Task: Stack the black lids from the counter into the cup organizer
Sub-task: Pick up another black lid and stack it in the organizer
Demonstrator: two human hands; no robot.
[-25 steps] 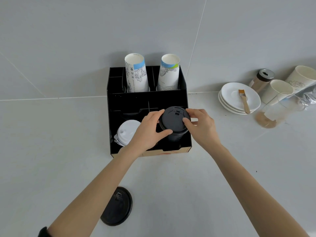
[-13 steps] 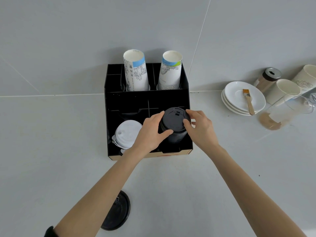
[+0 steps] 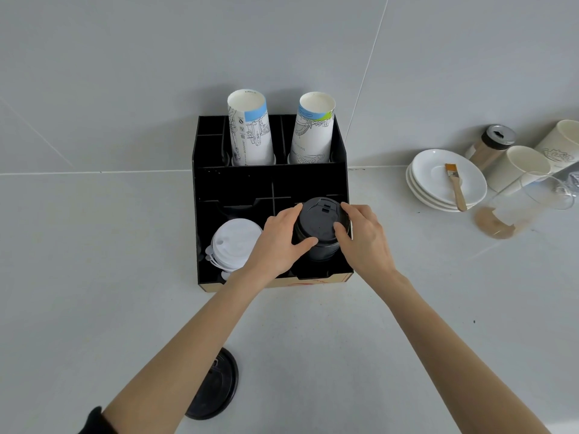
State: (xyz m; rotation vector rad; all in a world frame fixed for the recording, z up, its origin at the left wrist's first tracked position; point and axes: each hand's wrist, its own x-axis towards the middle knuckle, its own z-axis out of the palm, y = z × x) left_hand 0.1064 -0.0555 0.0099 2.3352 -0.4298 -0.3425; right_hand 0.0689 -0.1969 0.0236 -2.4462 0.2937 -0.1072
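Little has moved since half a second ago: both hands stay on the stack of black lids (image 3: 321, 228) in the cup organizer (image 3: 269, 180) at the tabletop's (image 3: 94, 245) far edge. The left hand (image 3: 280, 242) and right hand (image 3: 363, 238) clamp its sides, likely squaring it in the front right compartment. One loose black lid (image 3: 216, 385) lies near the front edge.
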